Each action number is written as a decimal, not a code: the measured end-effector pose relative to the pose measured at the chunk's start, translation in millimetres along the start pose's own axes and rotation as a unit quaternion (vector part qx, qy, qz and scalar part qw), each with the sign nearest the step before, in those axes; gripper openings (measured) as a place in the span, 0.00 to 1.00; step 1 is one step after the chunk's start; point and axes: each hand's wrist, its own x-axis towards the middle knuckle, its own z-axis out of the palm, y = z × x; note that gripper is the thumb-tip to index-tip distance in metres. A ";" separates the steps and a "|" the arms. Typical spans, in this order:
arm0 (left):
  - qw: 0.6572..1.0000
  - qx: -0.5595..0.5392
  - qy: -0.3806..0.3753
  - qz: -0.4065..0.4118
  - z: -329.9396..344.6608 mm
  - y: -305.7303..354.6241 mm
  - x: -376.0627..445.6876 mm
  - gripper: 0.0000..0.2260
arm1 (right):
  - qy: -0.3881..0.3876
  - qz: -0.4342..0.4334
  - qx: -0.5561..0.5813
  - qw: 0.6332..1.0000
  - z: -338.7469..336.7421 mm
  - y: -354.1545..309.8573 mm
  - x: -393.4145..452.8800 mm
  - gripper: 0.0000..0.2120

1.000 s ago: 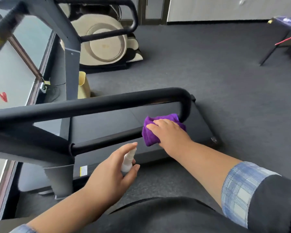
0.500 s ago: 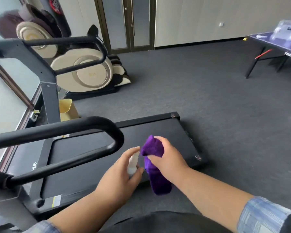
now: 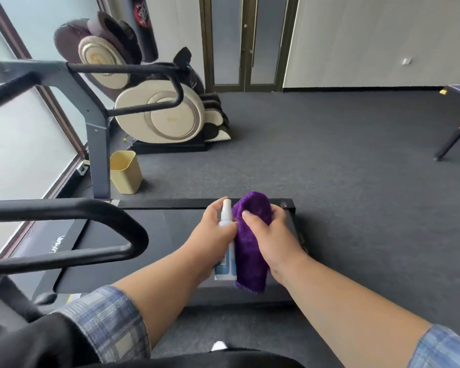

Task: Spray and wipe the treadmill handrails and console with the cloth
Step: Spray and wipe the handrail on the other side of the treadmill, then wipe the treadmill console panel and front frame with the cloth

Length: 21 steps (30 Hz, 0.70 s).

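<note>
My left hand (image 3: pixel 215 226) grips a small white spray bottle (image 3: pixel 225 248) upright, its nozzle turned toward the cloth. My right hand (image 3: pixel 270 236) holds a purple cloth (image 3: pixel 250 251), which hangs down right beside the bottle and touches it. Both hands hover over the rear of the treadmill deck (image 3: pixel 149 227). The near black handrail (image 3: pixel 72 211) loops at the left, apart from both hands. The far handrail (image 3: pixel 133 69) runs from the grey upright (image 3: pixel 97 144). The console lies out of view at the left.
A yellow bin (image 3: pixel 125 172) stands by the grey upright. A cream and brown massage chair (image 3: pixel 157 112) sits behind it, near closed doors (image 3: pixel 246 41). A table leg (image 3: pixel 449 143) shows at the far right. Grey carpet (image 3: pixel 329 168) spreads to the right.
My right hand has taken the cloth off the near handrail and brought it to the bottle. Both hands rose together over the deck. The camera has tilted up and to the right.
</note>
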 end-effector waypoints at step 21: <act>0.942 -0.005 0.334 -0.024 -53.7 -0.1 169.4 0.26 | -0.160 -0.018 -0.152 0.975 71.1 -36.8 280.5 0.21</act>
